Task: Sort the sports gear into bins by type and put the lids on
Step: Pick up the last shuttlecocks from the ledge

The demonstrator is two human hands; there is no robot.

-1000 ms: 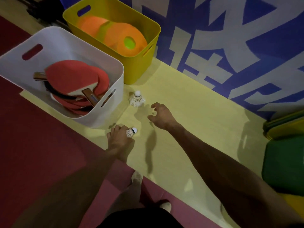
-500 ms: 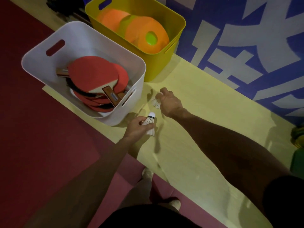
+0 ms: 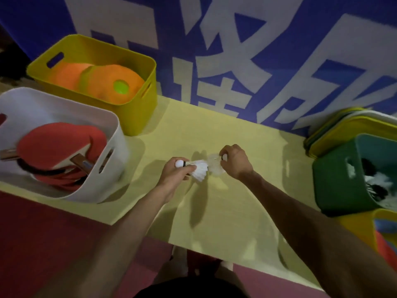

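My left hand (image 3: 175, 174) grips a white shuttlecock (image 3: 197, 168) by its cork end, feathers pointing right. My right hand (image 3: 235, 161) pinches a second white shuttlecock (image 3: 214, 166) by its cork, its feather skirt facing the first one. Both are held above the yellow floor strip (image 3: 214, 211) and their feathers touch. A green bin (image 3: 335, 181) at the right holds several white and dark shuttlecocks. A white bin (image 3: 111, 147) at the left holds red table tennis paddles (image 3: 53, 145). Behind it a yellow bin (image 3: 141, 108) holds orange discs (image 3: 111, 82).
A stack of yellow, green and white lids (image 3: 343, 130) leans against the blue and white wall banner behind the green bin. Another yellow bin (image 3: 384, 224) shows at the right edge. Red floor mat (image 3: 43, 233) lies in front, and my feet (image 3: 178, 254) stand at its edge.
Both hands lifted the shuttlecocks off the floor and moved right, bringing them together. The view swung right, so the green bin and lids came into sight.
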